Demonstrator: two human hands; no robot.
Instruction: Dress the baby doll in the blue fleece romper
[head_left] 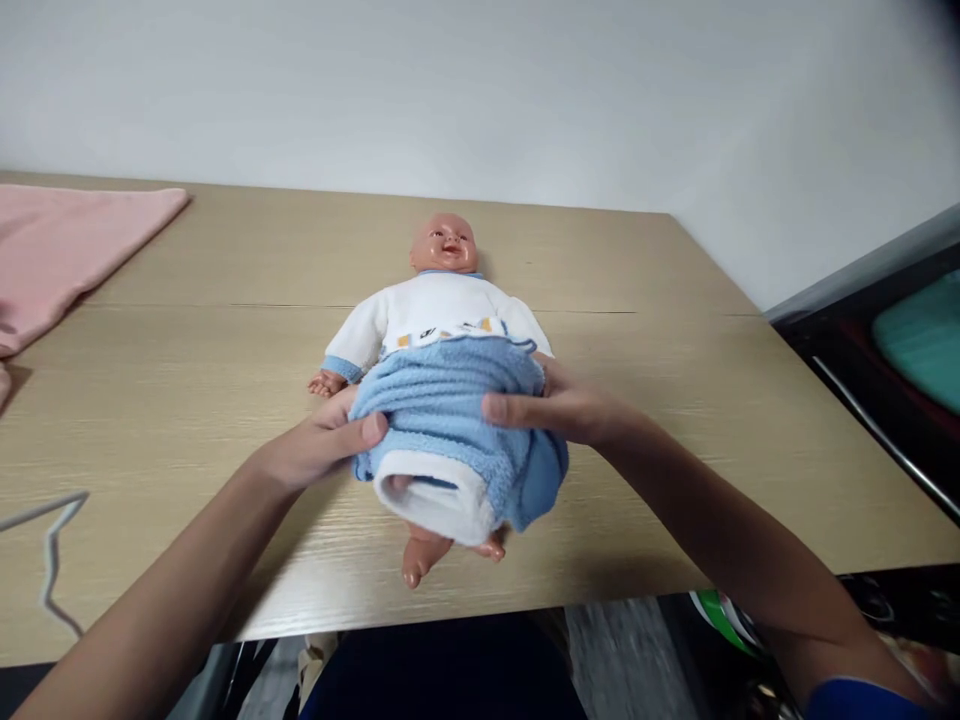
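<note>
A baby doll (442,245) lies on its back on the wooden table (225,350), head away from me, in a white top with blue cuffs. Blue terry trousers (450,400) with a white cuff are bunched around its waist and legs; its bare feet poke out below. My left hand (322,445) grips the trousers' left side, thumb on top. On the right side my right hand (559,405) grips the fabric, fingers pressed across the front.
A pink cloth (67,250) lies at the table's far left corner. A thin grey wire hanger (52,545) rests near the left front edge. To the right stands a dark surface with a teal item (926,335). The wall is behind the table.
</note>
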